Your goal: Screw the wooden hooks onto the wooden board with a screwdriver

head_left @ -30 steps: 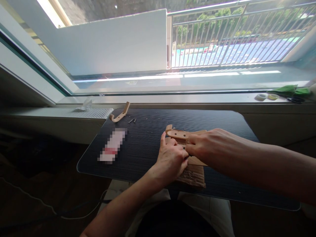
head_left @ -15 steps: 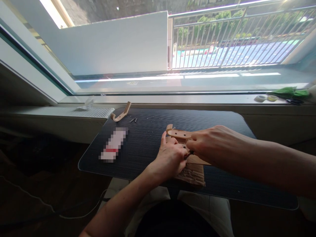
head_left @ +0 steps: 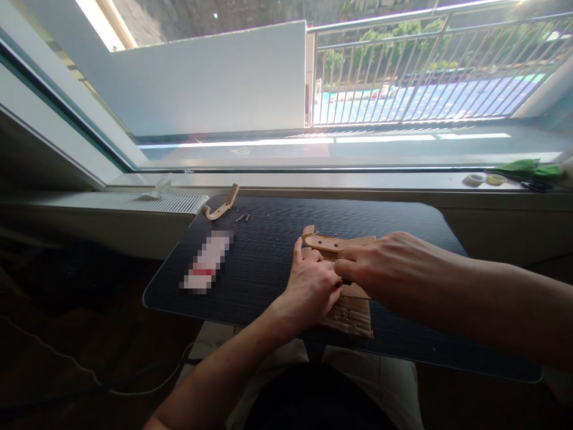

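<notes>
A light wooden hook piece (head_left: 324, 243) with dark holes and a curled end lies under my hands on the dark table. Next to it is another flat wooden piece (head_left: 355, 291), mostly covered by my fingers. My left hand (head_left: 313, 280) is closed over the wood, its index finger stretched to the curled end. My right hand (head_left: 380, 263) is pinched just right of the left fingers; a small dark thing shows below its fingertips, too hidden to name. Beneath the wood sits a piece of brown cardboard (head_left: 351, 319) with crumbs on it.
A second wooden hook piece (head_left: 219, 209) rests at the table's back left corner, beside small metal screws (head_left: 243, 218). A blurred pale packet (head_left: 208, 263) lies on the left. Tape rolls (head_left: 483, 179) and a green cloth (head_left: 528, 168) are on the windowsill.
My right hand has turned and shifted slightly, uncovering more of the wooden hook piece's right end. My left hand keeps its place on the wood.
</notes>
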Action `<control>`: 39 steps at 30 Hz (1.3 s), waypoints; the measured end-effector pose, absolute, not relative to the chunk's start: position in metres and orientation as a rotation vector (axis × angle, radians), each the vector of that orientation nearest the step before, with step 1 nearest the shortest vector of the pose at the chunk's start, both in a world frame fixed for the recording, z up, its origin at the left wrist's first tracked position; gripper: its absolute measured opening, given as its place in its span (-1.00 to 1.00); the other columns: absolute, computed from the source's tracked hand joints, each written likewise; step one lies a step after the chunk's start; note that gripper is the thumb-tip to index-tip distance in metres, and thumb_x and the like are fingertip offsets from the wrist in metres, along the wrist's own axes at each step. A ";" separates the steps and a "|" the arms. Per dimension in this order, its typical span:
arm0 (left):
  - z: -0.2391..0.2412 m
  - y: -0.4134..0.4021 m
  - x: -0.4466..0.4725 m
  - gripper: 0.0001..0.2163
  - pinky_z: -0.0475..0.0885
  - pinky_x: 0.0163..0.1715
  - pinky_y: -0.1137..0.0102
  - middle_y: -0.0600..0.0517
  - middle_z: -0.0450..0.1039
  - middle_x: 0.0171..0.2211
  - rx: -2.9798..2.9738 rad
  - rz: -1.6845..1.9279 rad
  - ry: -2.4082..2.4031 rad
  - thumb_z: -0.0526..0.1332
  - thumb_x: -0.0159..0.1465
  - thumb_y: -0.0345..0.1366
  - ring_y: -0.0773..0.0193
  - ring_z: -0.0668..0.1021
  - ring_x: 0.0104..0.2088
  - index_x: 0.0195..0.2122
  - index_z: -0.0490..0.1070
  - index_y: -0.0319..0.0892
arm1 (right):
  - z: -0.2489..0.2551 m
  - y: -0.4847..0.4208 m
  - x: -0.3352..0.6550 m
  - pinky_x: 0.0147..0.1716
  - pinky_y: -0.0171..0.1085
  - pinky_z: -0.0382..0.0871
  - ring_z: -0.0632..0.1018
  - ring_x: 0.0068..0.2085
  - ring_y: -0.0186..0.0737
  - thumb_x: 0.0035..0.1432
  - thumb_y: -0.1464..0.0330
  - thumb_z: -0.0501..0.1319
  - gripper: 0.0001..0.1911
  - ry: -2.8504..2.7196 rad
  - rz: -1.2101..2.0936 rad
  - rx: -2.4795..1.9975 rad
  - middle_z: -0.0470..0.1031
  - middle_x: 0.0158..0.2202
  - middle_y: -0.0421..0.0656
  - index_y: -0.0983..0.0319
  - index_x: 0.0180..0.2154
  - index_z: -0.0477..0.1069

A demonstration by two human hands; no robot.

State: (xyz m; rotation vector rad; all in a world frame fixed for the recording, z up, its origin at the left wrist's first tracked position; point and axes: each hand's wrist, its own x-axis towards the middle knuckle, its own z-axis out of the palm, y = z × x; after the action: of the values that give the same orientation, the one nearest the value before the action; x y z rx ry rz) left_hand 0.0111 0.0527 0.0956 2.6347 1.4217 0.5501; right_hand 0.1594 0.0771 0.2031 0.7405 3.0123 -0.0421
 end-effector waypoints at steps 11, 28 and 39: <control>0.099 0.052 0.012 -0.88 -0.15 0.16 -0.12 0.02 0.51 -0.36 2.636 0.524 1.435 0.20 0.16 -0.24 0.08 0.39 -0.11 -0.42 0.50 -0.12 | 0.208 0.076 0.156 -0.39 -0.39 0.40 0.56 -0.18 -0.20 0.09 0.56 0.12 -0.66 3.063 0.033 0.780 0.54 -0.18 -0.12 0.17 -0.10 0.43; 0.103 0.051 0.012 -0.92 -0.19 0.13 -0.18 0.04 0.49 -0.40 2.627 0.493 1.411 0.20 0.15 -0.30 0.11 0.41 -0.17 -0.42 0.49 -0.09 | 0.204 0.077 0.160 -0.32 -0.34 0.41 0.50 -0.07 -0.13 0.09 0.56 0.09 -0.58 3.029 -0.057 0.745 0.52 -0.14 -0.09 0.13 -0.03 0.40; 0.119 0.038 -0.017 -0.72 -0.09 0.22 0.06 -0.01 0.33 0.02 2.493 0.857 1.377 0.19 0.17 -0.31 0.14 0.30 0.10 -0.07 0.36 -0.08 | 0.197 0.084 0.165 -0.45 -0.35 0.22 0.51 -0.31 -0.25 0.03 0.60 0.08 -0.71 3.005 -0.092 0.672 0.52 -0.33 -0.17 0.18 -0.29 0.44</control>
State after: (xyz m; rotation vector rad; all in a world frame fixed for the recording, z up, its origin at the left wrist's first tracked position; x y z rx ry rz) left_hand -0.0173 0.0375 0.1185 2.4934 1.3774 0.8570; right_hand 0.1646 0.0835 0.1971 0.6721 3.0051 -0.0922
